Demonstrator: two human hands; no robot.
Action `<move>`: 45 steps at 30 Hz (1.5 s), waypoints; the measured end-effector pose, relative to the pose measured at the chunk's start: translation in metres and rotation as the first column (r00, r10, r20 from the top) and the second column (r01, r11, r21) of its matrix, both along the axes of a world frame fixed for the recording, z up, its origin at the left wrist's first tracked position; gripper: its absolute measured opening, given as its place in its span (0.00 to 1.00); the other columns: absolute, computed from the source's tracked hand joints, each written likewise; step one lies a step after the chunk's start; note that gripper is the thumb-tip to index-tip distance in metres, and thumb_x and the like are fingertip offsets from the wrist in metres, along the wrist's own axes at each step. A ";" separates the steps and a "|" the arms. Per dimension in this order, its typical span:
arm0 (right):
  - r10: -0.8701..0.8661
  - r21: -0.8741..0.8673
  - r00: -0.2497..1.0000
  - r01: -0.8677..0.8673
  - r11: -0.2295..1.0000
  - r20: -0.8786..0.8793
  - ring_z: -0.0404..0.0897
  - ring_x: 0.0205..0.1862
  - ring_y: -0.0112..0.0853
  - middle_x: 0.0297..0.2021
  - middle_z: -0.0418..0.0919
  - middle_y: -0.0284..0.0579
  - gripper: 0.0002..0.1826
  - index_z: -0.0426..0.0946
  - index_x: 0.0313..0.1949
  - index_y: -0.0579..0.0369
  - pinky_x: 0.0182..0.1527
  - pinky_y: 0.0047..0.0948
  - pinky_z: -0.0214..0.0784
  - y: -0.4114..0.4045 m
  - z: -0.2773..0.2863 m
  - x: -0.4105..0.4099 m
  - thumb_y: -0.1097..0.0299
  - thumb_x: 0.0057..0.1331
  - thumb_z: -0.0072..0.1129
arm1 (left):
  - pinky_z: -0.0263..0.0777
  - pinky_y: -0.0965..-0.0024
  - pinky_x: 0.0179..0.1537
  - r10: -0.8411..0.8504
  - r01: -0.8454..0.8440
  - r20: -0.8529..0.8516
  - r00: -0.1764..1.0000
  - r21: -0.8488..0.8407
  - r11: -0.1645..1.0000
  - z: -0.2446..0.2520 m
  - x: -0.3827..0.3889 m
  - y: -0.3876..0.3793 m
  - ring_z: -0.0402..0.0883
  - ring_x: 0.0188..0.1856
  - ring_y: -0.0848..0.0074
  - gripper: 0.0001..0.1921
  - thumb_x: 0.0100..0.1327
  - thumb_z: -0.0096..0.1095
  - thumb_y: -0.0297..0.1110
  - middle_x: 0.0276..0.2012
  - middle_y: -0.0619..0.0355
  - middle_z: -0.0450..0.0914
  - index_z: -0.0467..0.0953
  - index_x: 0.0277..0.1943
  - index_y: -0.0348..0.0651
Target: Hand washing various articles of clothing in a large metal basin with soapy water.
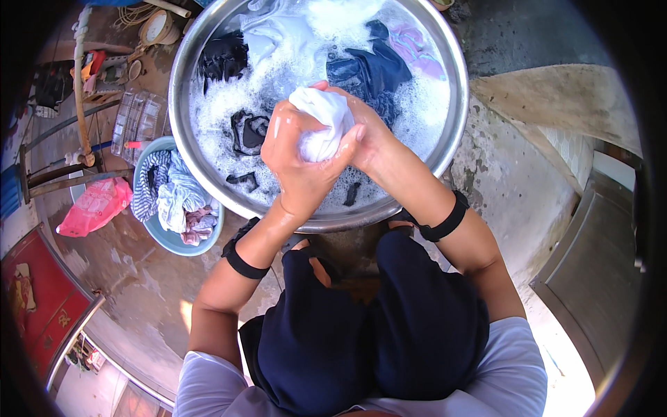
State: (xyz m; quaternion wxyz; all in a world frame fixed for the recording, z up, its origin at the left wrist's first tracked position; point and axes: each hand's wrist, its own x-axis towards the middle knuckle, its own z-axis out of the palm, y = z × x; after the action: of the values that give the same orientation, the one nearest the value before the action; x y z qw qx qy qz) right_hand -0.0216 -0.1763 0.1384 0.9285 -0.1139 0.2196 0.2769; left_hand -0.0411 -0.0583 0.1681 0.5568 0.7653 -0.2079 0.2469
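A bunched white cloth (324,125) is gripped between my two wet hands above a large round metal basin (458,99). My left hand (297,140) wraps its left side, and my right hand (365,120) presses it from the right. Foamy water (417,135) fills the basin. Partly sunk in it are a pale blue-white garment (279,39), a black garment (224,54), dark blue denim-like clothing (367,70) and a lilac cloth (417,49). A dark cloth piece with a grey middle (251,133) floats left of my left hand.
Left of the basin stands a light blue tub (180,245) of crumpled clothes, beside a pink plastic bag (99,206) and a clear plastic crate (139,122). A pipe (82,78) rises farther left. A metal panel (589,271) and a concrete ledge (563,99) lie right.
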 end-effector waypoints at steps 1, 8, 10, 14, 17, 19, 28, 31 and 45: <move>0.104 -0.028 0.994 -0.103 0.994 0.033 0.85 0.43 0.36 0.41 0.84 0.46 0.14 0.79 0.48 0.59 0.49 0.37 0.80 -0.003 -0.001 0.000 0.60 0.73 0.56 | 0.77 0.64 0.47 -0.004 0.004 -0.002 1.000 -0.003 1.000 0.002 -0.005 0.001 0.85 0.46 0.61 0.22 0.51 0.86 0.31 0.45 0.46 0.84 0.70 0.36 0.39; 0.445 -0.505 0.874 -0.300 0.809 0.194 0.75 0.27 0.19 0.25 0.77 0.32 0.11 0.79 0.28 0.49 0.30 0.24 0.66 -0.001 0.005 -0.009 0.61 0.67 0.66 | 0.79 0.62 0.34 -0.176 0.112 0.192 0.965 0.303 0.946 0.005 -0.030 0.015 0.86 0.37 0.56 0.19 0.38 0.82 0.24 0.34 0.50 0.81 0.73 0.29 0.43; 0.537 -0.543 0.823 -0.371 0.754 0.184 0.73 0.26 0.19 0.24 0.75 0.31 0.12 0.78 0.27 0.50 0.29 0.24 0.64 0.000 0.004 -0.007 0.61 0.66 0.66 | 0.77 0.64 0.33 -0.198 0.121 0.202 0.959 0.338 0.933 0.005 -0.037 0.018 0.85 0.35 0.60 0.17 0.39 0.80 0.25 0.33 0.52 0.81 0.73 0.27 0.44; 0.717 -0.718 0.672 -0.407 0.565 0.183 0.68 0.24 0.19 0.22 0.72 0.31 0.14 0.76 0.25 0.55 0.28 0.26 0.60 0.004 -0.011 -0.008 0.61 0.64 0.64 | 0.80 0.63 0.37 -0.287 0.185 0.222 0.932 0.391 0.902 0.000 -0.047 0.022 0.84 0.37 0.63 0.16 0.38 0.77 0.28 0.34 0.55 0.81 0.71 0.24 0.46; 0.777 -0.771 0.608 -0.413 0.485 0.163 0.67 0.24 0.19 0.20 0.71 0.31 0.15 0.74 0.23 0.57 0.27 0.26 0.59 0.010 -0.008 -0.012 0.62 0.63 0.63 | 0.84 0.60 0.43 -0.348 0.231 0.202 0.915 0.446 0.865 -0.008 -0.055 0.028 0.84 0.40 0.63 0.17 0.36 0.79 0.28 0.34 0.56 0.80 0.71 0.25 0.46; 0.803 -0.804 0.578 -0.405 0.436 0.144 0.64 0.24 0.19 0.20 0.69 0.31 0.16 0.72 0.21 0.58 0.27 0.27 0.58 0.008 -0.009 -0.015 0.63 0.62 0.62 | 0.83 0.61 0.44 -0.383 0.224 0.251 0.889 0.492 0.842 -0.012 -0.059 0.027 0.84 0.40 0.64 0.16 0.37 0.79 0.28 0.33 0.58 0.80 0.73 0.24 0.50; 0.764 -0.815 0.606 -0.316 0.485 0.220 0.57 0.21 0.17 0.17 0.59 0.26 0.19 0.62 0.16 0.52 0.21 0.27 0.49 0.009 -0.023 -0.027 0.67 0.61 0.62 | 0.80 0.66 0.49 -0.407 0.229 0.261 0.875 0.518 0.824 -0.024 -0.067 0.024 0.84 0.42 0.66 0.13 0.33 0.73 0.33 0.35 0.60 0.82 0.73 0.23 0.58; 0.790 -0.866 0.601 -0.322 0.381 0.124 0.58 0.22 0.18 0.17 0.61 0.28 0.19 0.64 0.17 0.54 0.22 0.29 0.52 0.009 -0.022 -0.026 0.66 0.61 0.61 | 0.79 0.65 0.51 -0.419 0.212 0.279 0.864 0.553 0.806 -0.025 -0.067 0.023 0.84 0.43 0.66 0.13 0.34 0.72 0.35 0.36 0.60 0.82 0.73 0.24 0.58; 0.634 -0.876 0.766 -0.230 0.423 0.104 0.68 0.23 0.18 0.19 0.72 0.32 0.15 0.76 0.24 0.56 0.25 0.25 0.59 0.006 -0.022 -0.017 0.62 0.65 0.64 | 0.79 0.58 0.53 -0.386 0.280 0.204 0.900 0.411 0.868 -0.038 -0.049 0.038 0.85 0.43 0.62 0.17 0.44 0.80 0.34 0.40 0.55 0.84 0.75 0.33 0.46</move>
State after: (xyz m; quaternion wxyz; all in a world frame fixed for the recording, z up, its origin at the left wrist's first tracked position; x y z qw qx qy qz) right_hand -0.0390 -0.1699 0.1166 0.6778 -0.6447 0.0778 0.3447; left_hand -0.0897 -0.0208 0.1297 0.4014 0.7660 -0.4571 0.2077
